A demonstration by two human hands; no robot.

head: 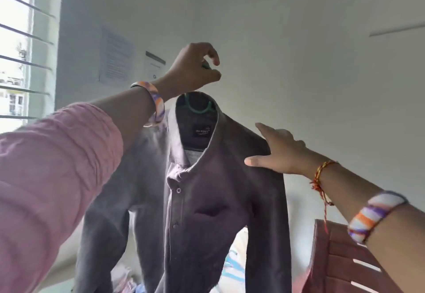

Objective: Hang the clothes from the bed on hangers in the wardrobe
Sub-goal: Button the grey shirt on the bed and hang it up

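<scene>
A barred window [16, 46] at left, papers [116, 61] on the white wall [287, 51], a reddish-brown slatted chair [345, 263] at lower right.

Left hand [193, 69] holds hanger [200, 106] (green), right hand [278, 152] touching shirt [207, 200].

The left hand [195, 69] is raised high, fingers curled in a grip; the right hand [278, 152] is stretched forward, fingers straight.

A bed [232, 267] sits low down behind the shirt. Bright striped clothes [128, 279] lie in a heap on it.
</scene>
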